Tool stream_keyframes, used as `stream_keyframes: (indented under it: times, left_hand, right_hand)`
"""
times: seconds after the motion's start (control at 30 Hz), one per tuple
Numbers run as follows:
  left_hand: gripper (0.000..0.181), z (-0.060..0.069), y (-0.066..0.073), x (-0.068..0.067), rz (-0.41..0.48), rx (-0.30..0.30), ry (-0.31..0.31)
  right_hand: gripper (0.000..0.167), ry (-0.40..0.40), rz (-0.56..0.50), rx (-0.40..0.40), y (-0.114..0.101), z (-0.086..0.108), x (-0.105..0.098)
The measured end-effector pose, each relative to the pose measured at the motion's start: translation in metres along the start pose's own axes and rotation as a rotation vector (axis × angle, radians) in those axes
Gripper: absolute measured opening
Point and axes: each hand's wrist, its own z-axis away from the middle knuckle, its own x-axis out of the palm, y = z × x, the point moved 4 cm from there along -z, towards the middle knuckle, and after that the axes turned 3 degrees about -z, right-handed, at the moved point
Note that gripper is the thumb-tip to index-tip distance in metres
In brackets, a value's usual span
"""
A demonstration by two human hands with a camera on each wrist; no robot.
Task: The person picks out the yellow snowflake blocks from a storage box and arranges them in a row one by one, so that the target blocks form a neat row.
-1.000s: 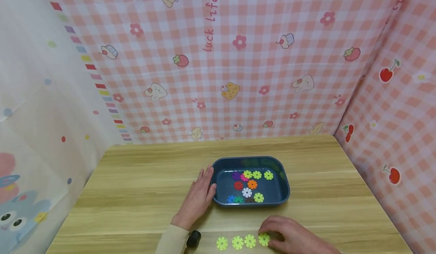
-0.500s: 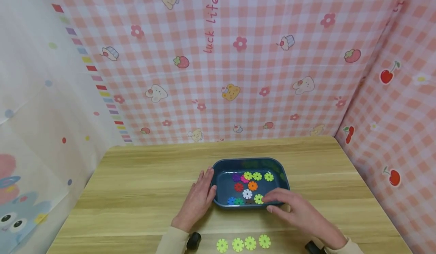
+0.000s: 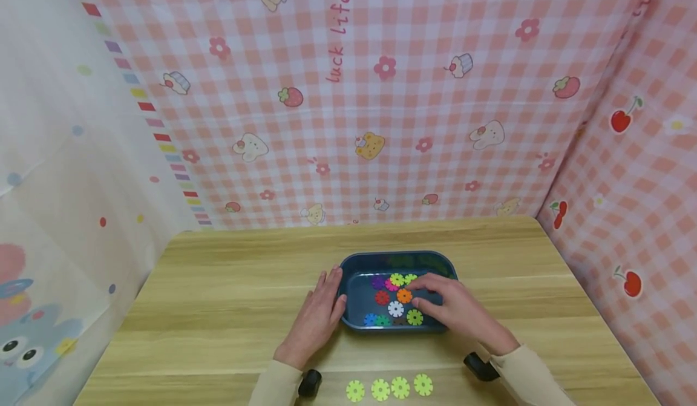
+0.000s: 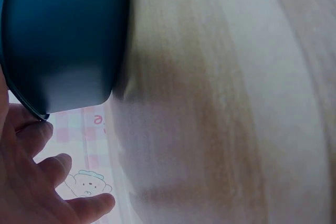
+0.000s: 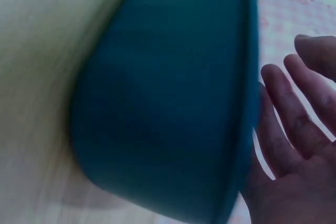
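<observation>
My left hand (image 3: 311,321) rests along the left rim of a dark blue tray (image 3: 381,329), fingers fairly straight. My right hand (image 3: 463,310) reaches over the tray's right side, thumb and index finger apart near the orange snowflake disc (image 3: 404,296). Yellow-green snowflake discs (image 3: 397,279) lie at the back of the tray, one partly behind the index finger. Another yellow-green disc (image 3: 415,317) lies by the front wall. In the right wrist view the fingers (image 5: 289,108) extend past the tray's outer wall (image 5: 163,93); no disc shows there.
Purple, pink, red (image 3: 382,297), white (image 3: 395,309), blue, green (image 3: 383,320) and brown discs also lie in the tray. Several yellow-green discs (image 3: 380,389) form a row on the wooden table (image 3: 234,297) in front. Patterned cloth (image 3: 327,109) hangs behind and on both sides.
My right hand has left the rightmost disc of the front row and moved forward over the tray, past its front wall towards the back discs. The left hand has stayed at the rim.
</observation>
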Motion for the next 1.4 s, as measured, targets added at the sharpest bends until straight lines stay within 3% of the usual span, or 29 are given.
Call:
stream_keyframes:
  times: [0.33, 0.57, 0.97, 1.13, 1.23, 1.4]
  left_hand:
    - [0.059, -0.001, 0.001, -0.001, 0.0, -0.016, -0.017]
    - [0.06, -0.001, 0.0, -0.001, 0.003, -0.018, -0.02]
    - [0.059, -0.002, 0.001, -0.002, 0.003, -0.012, -0.022]
    - [0.059, -0.002, 0.001, -0.002, 0.011, -0.022, -0.024]
    - [0.059, -0.002, 0.001, -0.002, 0.01, -0.023, -0.026]
    - [0.059, -0.002, 0.001, -0.001, 0.006, -0.02, -0.022]
  right_hand:
    - [0.034, -0.024, 0.004, 0.053, 0.016, -0.024, 0.012]
    - [0.038, -0.098, 0.067, 0.061, 0.023, -0.036, 0.019]
    - [0.034, -0.215, 0.148, 0.11, 0.029, -0.05, 0.035]
    - [0.029, -0.249, 0.138, 0.084, 0.028, -0.051, 0.038]
    - [0.027, -0.241, 0.09, 0.072, 0.028, -0.051, 0.036]
    - [0.029, -0.158, 0.007, 0.078, 0.029, -0.055, 0.03]
